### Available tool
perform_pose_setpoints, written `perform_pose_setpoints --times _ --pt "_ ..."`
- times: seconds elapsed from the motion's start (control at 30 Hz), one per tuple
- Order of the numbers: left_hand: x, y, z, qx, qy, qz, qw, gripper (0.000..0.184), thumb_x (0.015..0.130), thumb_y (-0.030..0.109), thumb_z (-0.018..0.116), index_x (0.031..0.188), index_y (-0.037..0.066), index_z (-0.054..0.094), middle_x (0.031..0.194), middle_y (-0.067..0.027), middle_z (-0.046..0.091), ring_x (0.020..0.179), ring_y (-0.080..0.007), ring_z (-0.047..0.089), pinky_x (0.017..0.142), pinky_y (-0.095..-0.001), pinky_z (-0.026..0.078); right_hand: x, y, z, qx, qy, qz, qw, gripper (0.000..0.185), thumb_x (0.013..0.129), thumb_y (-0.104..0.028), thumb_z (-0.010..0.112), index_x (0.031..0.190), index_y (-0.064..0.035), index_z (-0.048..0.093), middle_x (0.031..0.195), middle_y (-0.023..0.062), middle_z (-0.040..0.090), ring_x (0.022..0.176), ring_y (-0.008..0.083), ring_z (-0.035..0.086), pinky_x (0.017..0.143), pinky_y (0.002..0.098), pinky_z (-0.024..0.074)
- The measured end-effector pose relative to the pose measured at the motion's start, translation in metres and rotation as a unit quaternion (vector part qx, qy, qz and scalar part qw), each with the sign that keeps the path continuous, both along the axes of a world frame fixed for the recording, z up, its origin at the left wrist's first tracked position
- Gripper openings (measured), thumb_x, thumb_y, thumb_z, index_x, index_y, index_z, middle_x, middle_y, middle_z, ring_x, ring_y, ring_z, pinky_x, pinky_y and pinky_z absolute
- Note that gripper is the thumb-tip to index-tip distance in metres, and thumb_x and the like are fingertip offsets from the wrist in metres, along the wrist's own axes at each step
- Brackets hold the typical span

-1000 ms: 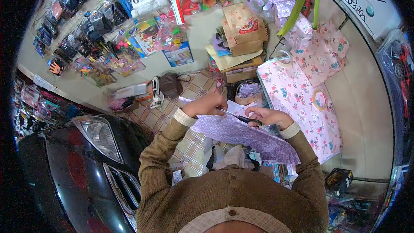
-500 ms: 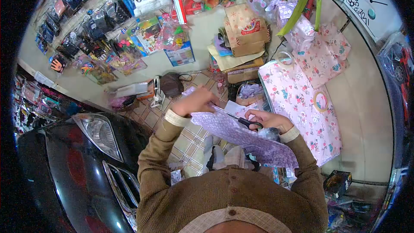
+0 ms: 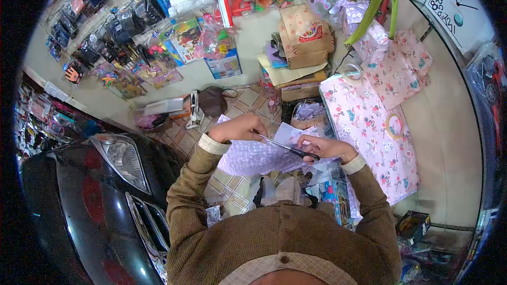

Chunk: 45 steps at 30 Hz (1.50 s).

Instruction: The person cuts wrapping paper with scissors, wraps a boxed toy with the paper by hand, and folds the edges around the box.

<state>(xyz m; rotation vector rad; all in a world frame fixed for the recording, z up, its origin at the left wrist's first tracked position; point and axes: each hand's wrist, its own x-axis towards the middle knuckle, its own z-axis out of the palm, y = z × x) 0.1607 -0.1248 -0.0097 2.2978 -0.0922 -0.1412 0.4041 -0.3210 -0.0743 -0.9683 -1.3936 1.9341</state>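
Nearest the person's chest, beyond the brown sweater, the right hand was closed around the dark handles of the scissors. It held them at the handle end, so it was the nearer hand to the grip, while the blades reached away from it towards the left. Their long axis ran crosswise in front of the body, slanting a little outward, with the tip beside the left hand. That hand had its fingers bent and pinched on the upper edge of the purple sheet, close to the tip (whether a fingertip also touched the metal, I couldn't tell). The sheet hung mostly on the body side of the blades, its broad part below the left hand and its narrower part stretching towards the right hand; the blades lay along its far edge rather than square across it. How far apart the two blades stood was too small to make out. Past the right hand, to the right, lay the floral paper, with one tape roll on it and another ring of tape near its far end. Farther out stood a brown paper bag.
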Motion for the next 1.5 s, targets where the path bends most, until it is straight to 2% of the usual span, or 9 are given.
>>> perform_pose_setpoints --times 0.23,0.43,0.53,0.7,0.83,1.07,1.33,1.43,1.5 --pt "-0.003 -0.003 -0.004 -0.052 0.029 0.032 0.998 0.027 0.077 0.016 0.067 0.1 0.003 0.066 0.09 -0.0123 0.068 0.084 -0.0258 0.064 0.076 -0.0341 0.047 -0.005 0.004 -0.009 -0.05 0.03 0.003 0.998 0.035 0.085 0.0 0.056 0.112 -0.0094 0.034 0.098 0.0044 0.055 0.085 0.0089 0.053 0.074 0.0223 0.0428" --pt "-0.024 -0.006 0.016 0.218 -0.106 0.152 0.958 0.031 0.071 0.026 0.074 0.095 0.009 0.066 0.093 -0.0071 0.068 0.094 -0.0235 0.061 0.091 -0.0362 0.036 -0.006 0.004 -0.008 -0.029 0.031 -0.013 0.999 0.028 0.088 -0.002 0.054 0.108 -0.0083 0.035 0.091 0.005 0.058 0.079 0.0102 0.055 0.07 0.0238 0.0447" --pt "-0.044 0.019 0.023 0.112 -0.065 0.173 0.976 0.03 0.07 0.024 0.075 0.094 0.008 0.066 0.093 -0.0083 0.067 0.091 -0.0268 0.061 0.086 -0.0349 0.04 -0.004 0.001 -0.01 0.017 0.034 -0.017 0.999 0.022 0.092 -0.006 0.052 0.106 -0.0071 0.036 0.087 0.0061 0.06 0.076 0.0104 0.057 0.067 0.0241 0.0467" --pt "-0.058 0.02 0.021 -0.198 -0.037 0.285 0.937 0.025 0.071 0.013 0.076 0.091 0.004 0.066 0.088 -0.0023 0.066 0.086 -0.0117 0.059 0.079 -0.0269 0.044 -0.003 0.0 0.005 -0.082 0.06 -0.015 0.995 0.041 0.08 -0.003 0.067 0.106 -0.0102 0.036 0.088 0.0001 0.043 0.082 0.0101 0.049 0.073 0.0233 0.0389" --pt "-0.075 0.037 -0.056 -0.21 0.059 0.385 0.897 0.051 0.07 0.028 0.081 0.108 0.003 0.058 0.101 -0.0074 0.062 0.095 -0.0143 0.057 0.085 -0.0279 0.044 -0.001 0.0 0.002 -0.029 0.064 -0.021 0.997 0.036 0.082 0.0 0.064 0.104 -0.0097 0.036 0.088 0.0008 0.045 0.083 0.0089 0.049 0.073 0.0237 0.0411" --pt "-0.06 0.011 -0.033 -0.257 0.054 0.352 0.898 0.053 0.07 0.029 0.08 0.11 0.002 0.057 0.102 -0.0069 0.061 0.095 -0.0151 0.056 0.086 -0.0289 0.043 0.006 -0.001 0.002 -0.001 0.024 0.001 1.0 0.034 0.083 0.001 0.063 0.1 -0.0096 0.035 0.088 -0.0001 0.048 0.089 0.0077 0.047 0.072 0.023 0.041" --pt "-0.05 -0.006 -0.013 -0.291 0.027 0.363 0.885 0.061 0.071 0.022 0.08 0.119 0.0 0.048 0.104 -0.0044 0.059 0.097 -0.0114 0.052 0.086 -0.0274 0.043 0.013 -0.006 0.001 -0.081 0.128 -0.028 0.988 0.007 0.099 -0.021 0.039 0.097 -0.0146 0.037 0.094 -0.003 0.042 0.092 0.01 0.046 0.072 0.0296 0.0452" --pt "-0.048 -0.003 -0.026 -0.288 -0.023 0.363 0.886 0.027 0.071 0.014 0.079 0.091 0.002 0.066 0.085 -0.0026 0.067 0.079 -0.0086 0.059 0.073 -0.0256 0.047 0.016 -0.007 -0.009 -0.093 0.145 -0.054 0.984 0.007 0.097 -0.017 0.043 0.098 -0.014 0.036 0.094 -0.0029 0.041 0.094 0.0102 0.046 0.074 0.0302 0.0464" --pt "-0.046 -0.007 -0.022 -0.29 -0.015 0.368 0.883 0.025 0.071 0.014 0.079 0.089 0.001 0.067 0.083 -0.0021 0.067 0.078 -0.0079 0.059 0.072 -0.0251 0.047 0.016 -0.009 -0.008 -0.072 0.14 -0.054 0.986 0.014 0.094 -0.012 0.049 0.099 -0.013 0.036 0.096 -0.0022 0.042 0.094 0.0102 0.047 0.075 0.0294 0.0468"
